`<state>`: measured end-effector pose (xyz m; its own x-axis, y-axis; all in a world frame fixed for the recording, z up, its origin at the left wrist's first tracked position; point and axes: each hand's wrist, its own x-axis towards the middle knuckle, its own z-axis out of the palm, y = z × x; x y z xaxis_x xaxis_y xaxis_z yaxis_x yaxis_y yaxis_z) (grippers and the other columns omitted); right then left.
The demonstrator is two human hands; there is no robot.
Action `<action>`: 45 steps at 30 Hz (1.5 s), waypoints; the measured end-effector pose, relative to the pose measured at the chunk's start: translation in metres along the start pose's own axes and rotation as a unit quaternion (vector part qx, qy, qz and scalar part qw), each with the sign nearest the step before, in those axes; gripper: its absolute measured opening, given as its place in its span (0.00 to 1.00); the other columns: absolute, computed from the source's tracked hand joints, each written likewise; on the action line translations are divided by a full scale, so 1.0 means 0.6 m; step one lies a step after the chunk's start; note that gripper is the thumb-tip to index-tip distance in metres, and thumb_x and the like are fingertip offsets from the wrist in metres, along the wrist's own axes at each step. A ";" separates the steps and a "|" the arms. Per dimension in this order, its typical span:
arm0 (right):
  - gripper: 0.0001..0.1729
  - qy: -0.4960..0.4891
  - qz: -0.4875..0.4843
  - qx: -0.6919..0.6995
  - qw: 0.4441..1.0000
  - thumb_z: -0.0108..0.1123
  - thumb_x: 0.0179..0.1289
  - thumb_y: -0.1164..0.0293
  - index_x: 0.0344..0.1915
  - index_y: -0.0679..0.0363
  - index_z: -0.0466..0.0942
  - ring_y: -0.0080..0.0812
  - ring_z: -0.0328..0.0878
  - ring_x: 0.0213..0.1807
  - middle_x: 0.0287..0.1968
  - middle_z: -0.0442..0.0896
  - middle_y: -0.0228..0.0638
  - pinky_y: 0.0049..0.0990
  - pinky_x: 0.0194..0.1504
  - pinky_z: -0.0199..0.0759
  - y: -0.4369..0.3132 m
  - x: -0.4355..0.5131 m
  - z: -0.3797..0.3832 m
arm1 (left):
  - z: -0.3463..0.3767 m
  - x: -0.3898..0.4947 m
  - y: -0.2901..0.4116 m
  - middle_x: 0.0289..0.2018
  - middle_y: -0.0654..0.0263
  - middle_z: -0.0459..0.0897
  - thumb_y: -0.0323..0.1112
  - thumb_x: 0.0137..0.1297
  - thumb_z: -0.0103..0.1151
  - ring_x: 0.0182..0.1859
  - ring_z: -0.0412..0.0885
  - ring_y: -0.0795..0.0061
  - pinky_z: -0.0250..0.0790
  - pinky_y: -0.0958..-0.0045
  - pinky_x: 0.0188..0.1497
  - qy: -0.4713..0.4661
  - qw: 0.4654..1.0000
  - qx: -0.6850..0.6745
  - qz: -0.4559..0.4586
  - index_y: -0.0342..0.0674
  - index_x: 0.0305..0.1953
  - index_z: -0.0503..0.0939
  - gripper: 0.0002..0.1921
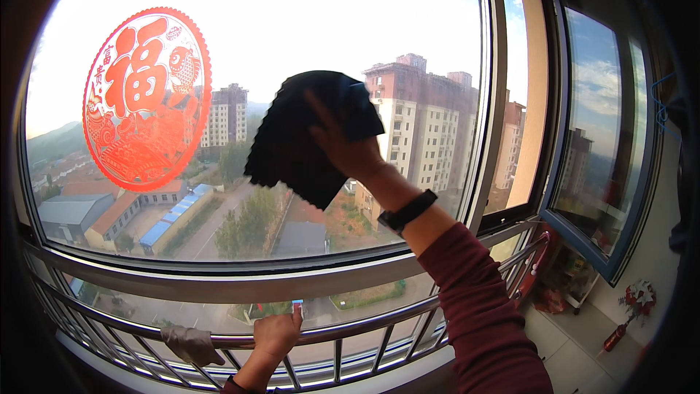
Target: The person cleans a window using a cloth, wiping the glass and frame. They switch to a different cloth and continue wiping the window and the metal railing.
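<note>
A black cloth [298, 137] with zigzag-cut edges lies spread against the large window pane [306, 27]. My right hand [347, 150] presses it there, with the index finger stretched out over the fabric; a black band circles that wrist. Lower down, my left hand [277, 334] grips the shiny metal railing [355, 332] below the window, its thumb pointing up. Left of this hand, a greyish-brown cloth [191, 343] hangs over the same rail.
A round red paper-cut decoration [147, 98] bearing writing is on the pane's left part. At the right, a hinged window sash [596, 131] stands swung inward. Beneath it are a small shelf unit [579, 284] and a red vase [615, 337] with artificial flowers [640, 296].
</note>
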<state>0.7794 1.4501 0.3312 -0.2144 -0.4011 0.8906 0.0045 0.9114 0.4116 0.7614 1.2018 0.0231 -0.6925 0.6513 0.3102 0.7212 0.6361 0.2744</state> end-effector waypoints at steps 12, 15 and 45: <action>0.34 0.156 0.279 -0.236 0.918 0.47 0.78 0.56 0.76 0.61 0.61 0.51 0.50 0.82 0.80 0.56 0.50 0.45 0.80 0.42 0.292 -0.285 -0.066 | -0.006 0.007 0.012 0.24 0.51 0.86 0.53 0.78 0.39 0.31 0.86 0.46 0.76 0.47 0.41 -0.008 1.000 0.003 0.029 0.39 0.24 0.85 0.32; 0.36 0.140 0.256 -0.174 0.940 0.52 0.73 0.56 0.76 0.58 0.63 0.49 0.49 0.82 0.80 0.56 0.47 0.50 0.80 0.40 0.129 -0.189 0.030 | -0.005 0.005 0.012 0.24 0.51 0.86 0.52 0.78 0.41 0.30 0.86 0.48 0.76 0.49 0.39 0.005 0.999 0.009 0.040 0.38 0.24 0.86 0.32; 0.38 0.106 0.237 -0.016 0.966 0.57 0.67 0.59 0.73 0.66 0.65 0.57 0.46 0.82 0.81 0.53 0.54 0.61 0.78 0.38 -0.117 -0.250 0.086 | 0.017 0.006 -0.002 0.23 0.54 0.86 0.54 0.79 0.37 0.28 0.86 0.49 0.78 0.51 0.37 0.025 0.998 -0.006 0.055 0.40 0.23 0.87 0.35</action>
<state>0.7609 1.4508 0.1590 0.0231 0.0469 0.9986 0.0833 0.9953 -0.0486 0.7581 1.2075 0.0145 -0.6080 0.6950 0.3839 0.7929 0.5569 0.2475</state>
